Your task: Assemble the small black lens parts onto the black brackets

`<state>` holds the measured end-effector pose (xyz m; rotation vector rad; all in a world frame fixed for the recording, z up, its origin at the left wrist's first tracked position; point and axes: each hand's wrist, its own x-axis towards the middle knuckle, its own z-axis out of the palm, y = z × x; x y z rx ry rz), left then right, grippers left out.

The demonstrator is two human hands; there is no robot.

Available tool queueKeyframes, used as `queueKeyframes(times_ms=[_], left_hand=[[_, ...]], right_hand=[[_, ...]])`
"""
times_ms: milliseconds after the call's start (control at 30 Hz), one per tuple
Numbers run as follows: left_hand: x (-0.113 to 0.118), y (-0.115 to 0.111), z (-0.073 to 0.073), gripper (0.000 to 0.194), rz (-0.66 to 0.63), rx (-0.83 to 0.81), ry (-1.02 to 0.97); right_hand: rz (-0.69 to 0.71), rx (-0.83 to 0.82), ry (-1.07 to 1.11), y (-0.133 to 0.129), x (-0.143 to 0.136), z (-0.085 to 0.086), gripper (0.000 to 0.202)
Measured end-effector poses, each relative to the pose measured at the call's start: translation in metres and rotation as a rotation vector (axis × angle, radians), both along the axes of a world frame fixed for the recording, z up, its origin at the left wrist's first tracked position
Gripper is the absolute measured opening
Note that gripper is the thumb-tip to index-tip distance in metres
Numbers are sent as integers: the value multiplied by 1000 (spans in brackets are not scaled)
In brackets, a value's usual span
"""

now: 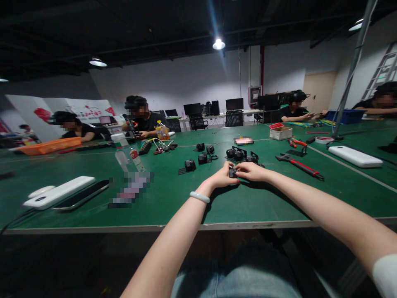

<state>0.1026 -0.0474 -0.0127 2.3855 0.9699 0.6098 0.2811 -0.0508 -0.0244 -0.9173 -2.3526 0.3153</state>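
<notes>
Both my hands meet over the green table (173,211), around one small black device (232,172) whose exact kind I cannot make out. My left hand (222,176), with a pale bangle (200,197) on its wrist, is closed on the device's left side. From the right, my right hand (252,171) has its fingers closed on the same piece. Just beyond my hands lies a cluster of similar black devices (237,154). More of them, such as a black device (187,165) on a flat strap or plate, sit to the left.
An adjustable wrench (300,166) and a white power bank (355,156) lie at right. Left are another power bank (60,192), a phone (82,195) and a clear bottle (121,153). A small box (281,133) stands farther back. Several people sit across the table.
</notes>
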Motion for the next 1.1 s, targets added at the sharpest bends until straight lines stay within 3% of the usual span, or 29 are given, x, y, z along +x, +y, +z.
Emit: queueKeyframes(times_ms=[500, 1100], left_hand=[[2, 7, 0, 58, -14, -5, -41], [4, 8, 5, 57, -26, 41, -35]], right_hand=[[35, -91, 66, 1, 4, 4, 33], [31, -5, 50, -2, 3, 8, 36]])
